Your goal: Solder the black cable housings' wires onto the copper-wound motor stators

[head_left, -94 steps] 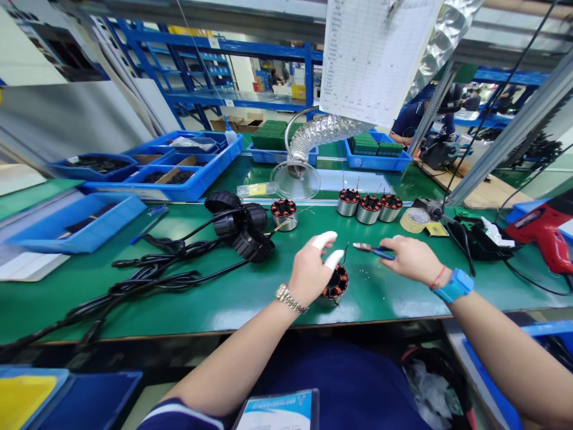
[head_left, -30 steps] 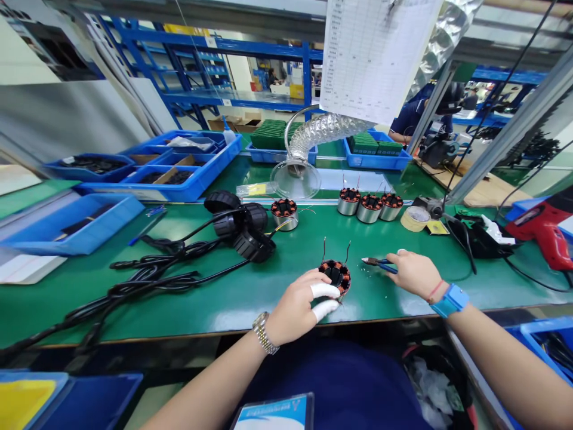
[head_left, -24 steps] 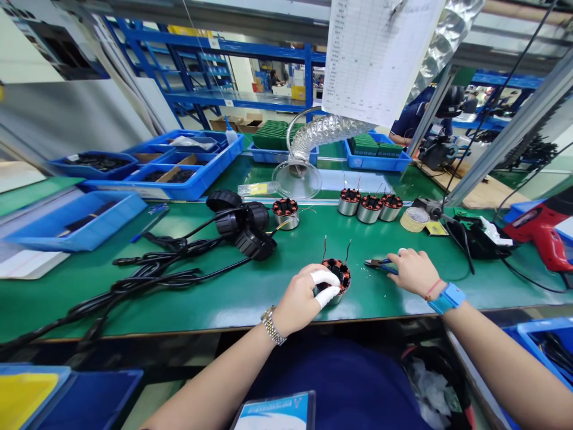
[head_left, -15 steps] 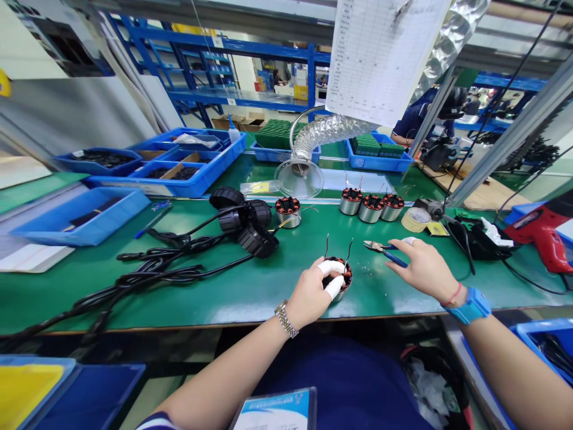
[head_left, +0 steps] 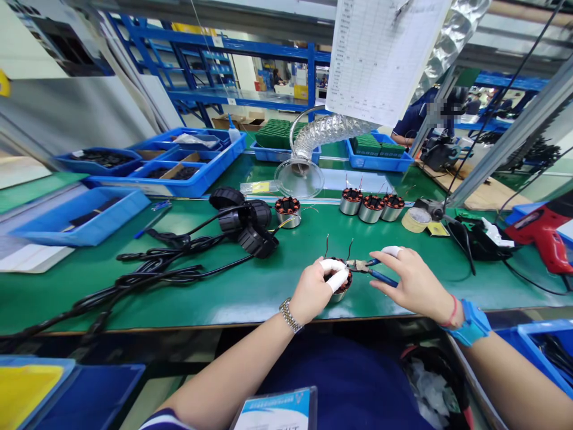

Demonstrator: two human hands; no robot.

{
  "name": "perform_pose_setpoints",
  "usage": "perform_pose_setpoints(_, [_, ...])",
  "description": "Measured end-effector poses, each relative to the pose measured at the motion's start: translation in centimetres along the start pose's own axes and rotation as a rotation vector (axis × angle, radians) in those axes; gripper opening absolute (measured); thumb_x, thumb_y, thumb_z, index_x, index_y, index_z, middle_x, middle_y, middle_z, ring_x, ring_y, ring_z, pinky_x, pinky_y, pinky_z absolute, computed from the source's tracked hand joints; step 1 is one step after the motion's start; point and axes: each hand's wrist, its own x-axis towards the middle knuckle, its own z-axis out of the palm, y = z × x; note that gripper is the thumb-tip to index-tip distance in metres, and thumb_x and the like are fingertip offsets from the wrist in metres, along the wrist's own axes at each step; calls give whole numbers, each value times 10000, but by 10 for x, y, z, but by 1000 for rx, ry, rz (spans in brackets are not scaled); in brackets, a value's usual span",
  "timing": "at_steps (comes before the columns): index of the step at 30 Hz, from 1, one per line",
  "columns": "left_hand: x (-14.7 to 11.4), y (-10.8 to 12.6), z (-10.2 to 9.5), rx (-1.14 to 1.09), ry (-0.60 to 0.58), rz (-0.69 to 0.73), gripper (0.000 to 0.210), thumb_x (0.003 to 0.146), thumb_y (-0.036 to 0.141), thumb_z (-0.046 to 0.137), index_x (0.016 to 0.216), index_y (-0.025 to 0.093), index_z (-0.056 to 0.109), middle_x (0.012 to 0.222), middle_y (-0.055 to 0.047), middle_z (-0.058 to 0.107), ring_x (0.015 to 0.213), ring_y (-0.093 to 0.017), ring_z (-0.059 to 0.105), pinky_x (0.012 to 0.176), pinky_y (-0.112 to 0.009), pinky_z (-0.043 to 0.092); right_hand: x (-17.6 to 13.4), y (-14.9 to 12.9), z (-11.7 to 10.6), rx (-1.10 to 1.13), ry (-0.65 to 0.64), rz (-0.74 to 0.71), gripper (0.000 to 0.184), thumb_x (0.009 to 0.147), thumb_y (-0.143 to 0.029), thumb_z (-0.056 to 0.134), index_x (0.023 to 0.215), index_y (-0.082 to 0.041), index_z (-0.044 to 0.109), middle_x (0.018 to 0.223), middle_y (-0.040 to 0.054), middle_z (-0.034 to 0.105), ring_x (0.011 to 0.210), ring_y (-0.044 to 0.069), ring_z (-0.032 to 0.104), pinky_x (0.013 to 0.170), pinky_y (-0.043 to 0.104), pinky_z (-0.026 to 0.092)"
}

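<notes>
A round motor stator [head_left: 342, 294], with a silver metal side and copper windings, stands near the bench's front edge. Two dark wires stick up from it. My left hand [head_left: 316, 285], with white finger covers on thumb and forefinger, is closed in a pinch at the stator's top; its fingertips hide part of the windings. Blue-handled cutting pliers [head_left: 380, 276] are in my right hand [head_left: 414, 278], their jaws touching or very close to my left fingertips at the stator's rim. Whether the jaws grip a wire is too small to tell.
Three similar stators [head_left: 370, 209] stand farther back, another [head_left: 287, 212] beside black cabled housings [head_left: 255, 224]. A clear extraction hood [head_left: 299, 179] hangs behind. Tape roll [head_left: 416, 220] and red heat gun [head_left: 544, 233] lie right; blue trays [head_left: 210, 176] left. A co-worker's arm [head_left: 405, 134] shows behind.
My right hand has brought the cutting pliers leftward and down to the stator, their jaws now by my left fingertips. My left hand has shifted slightly at the stator; the stator stays in place.
</notes>
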Motion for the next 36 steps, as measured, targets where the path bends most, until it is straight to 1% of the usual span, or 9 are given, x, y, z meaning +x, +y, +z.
perform_pose_setpoints(5, [0, 2, 1, -9, -14, -27, 141, 744, 280, 577, 747, 198, 691, 704, -26, 673, 668, -174, 585, 744, -323, 464, 1, -10, 3, -43, 45, 0, 431, 798, -438, 527, 1141, -178, 545, 991, 119, 540, 883, 227, 502, 780, 370, 391])
perform_pose_setpoints(11, [0, 3, 1, -1, -19, -39, 148, 745, 292, 574, 724, 198, 686, 705, -24, 669, 674, -177, 579, 745, -318, 454, 0, -14, 0, -66, 40, 30, 391, 815, -437, 500, 1111, -190, 561, 940, 104, 535, 826, 203, 495, 719, 315, 384])
perform_pose_setpoints(16, [0, 6, 1, 88, -39, -26, 170, 770, 286, 538, 694, 192, 657, 678, -9, 651, 659, -165, 565, 825, -350, 422, 0, -14, -3, -86, 9, 27, 370, 819, -440, 488, 1078, -190, 574, 884, 87, 537, 783, 189, 494, 698, 298, 383])
perform_pose_setpoints(22, [-2, 7, -1, 153, -16, 60, 110, 742, 250, 586, 658, 197, 634, 734, 0, 674, 741, -166, 593, 1054, -435, 192, 1, -13, -6, -102, -21, 10, 332, 838, -413, 471, 1046, -180, 583, 841, 75, 549, 769, 179, 515, 690, 282, 391])
perform_pose_setpoints(24, [-2, 4, -1, 132, -8, 110, 45, 714, 234, 622, 712, 201, 653, 795, -17, 677, 818, -182, 594, 1024, -420, 263, 2, -12, -8, -98, -29, -14, 327, 838, -406, 475, 1045, -178, 585, 831, 70, 557, 757, 173, 523, 673, 273, 392])
perform_pose_setpoints(26, [-1, 1, -2, 82, 5, 141, 71, 708, 223, 627, 757, 198, 672, 829, -41, 666, 847, -191, 587, 910, -370, 396, 3, -10, -10, -85, -43, -29, 323, 836, -404, 481, 1045, -183, 587, 814, 60, 561, 718, 159, 526, 638, 261, 389])
perform_pose_setpoints(28, [-1, -2, -1, 34, 27, 129, 77, 705, 220, 628, 745, 186, 684, 815, -55, 656, 821, -192, 588, 796, -323, 459, 5, -10, -11, -68, -55, -32, 321, 829, -408, 492, 1042, -189, 592, 791, 49, 561, 676, 146, 523, 602, 251, 379])
perform_pose_setpoints(32, [2, -4, 0, -4, 67, 73, 72, 693, 212, 637, 711, 177, 698, 778, -55, 663, 783, -188, 598, 755, -299, 470, 9, -10, -14, -24, -97, -33, 307, 823, -404, 509, 1036, -200, 596, 763, 37, 571, 651, 138, 526, 589, 246, 367])
perform_pose_setpoints(36, [3, -4, 0, -43, 51, 27, 79, 678, 223, 657, 716, 170, 701, 825, -61, 679, 795, -191, 609, 767, -302, 473, 11, -5, -19, 85, -95, -10, 308, 814, -404, 532, 1033, -196, 592, 785, 40, 592, 688, 141, 547, 635, 245, 389])
